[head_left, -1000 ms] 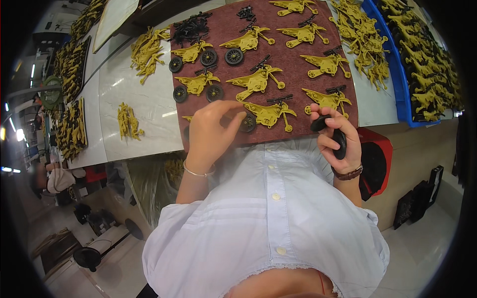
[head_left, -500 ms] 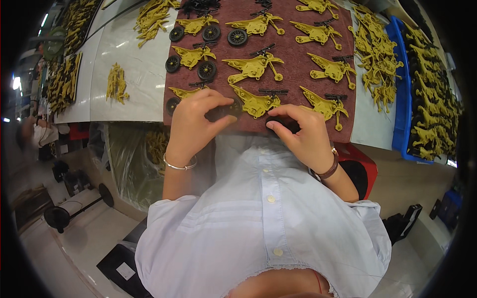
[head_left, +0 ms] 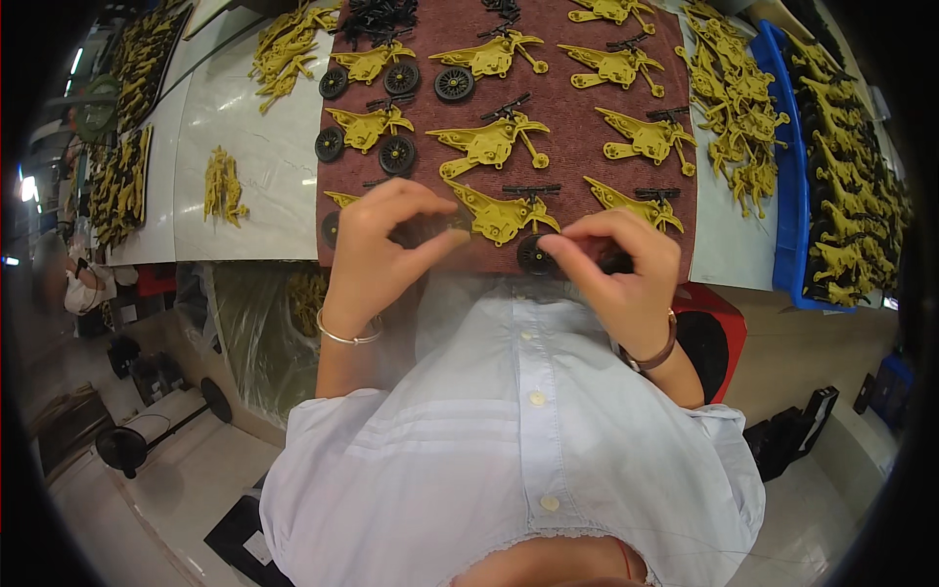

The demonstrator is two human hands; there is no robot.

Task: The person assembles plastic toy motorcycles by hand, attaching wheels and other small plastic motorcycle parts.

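Note:
On the maroon cloth [head_left: 577,127] in front of me lies a yellow toy motorbike body [head_left: 501,217] with a black handlebar piece. A black spoked wheel [head_left: 534,255] sits at its fork end, touched by the thumb and fingertips of my right hand [head_left: 626,269]. Another dark round piece shows partly behind those curled fingers. To the left of the body, my left hand [head_left: 391,245] is pinched around something dark and blurred, seemingly a black wheel. A neighbouring yellow body [head_left: 636,207] lies partly behind my right hand.
More bodies lie in rows on the cloth, some with wheels. Yellow parts are heaped on the right [head_left: 729,98] and left [head_left: 289,54], and a small bundle [head_left: 224,186] lies left. A blue tray [head_left: 790,220] of yellow parts stands far right, a red bin [head_left: 724,323] below the table.
A black wheel now lies at the body's fork end where my right hand held it. My right hand has shifted slightly right. The left has barely moved, and its wheel is less distinct.

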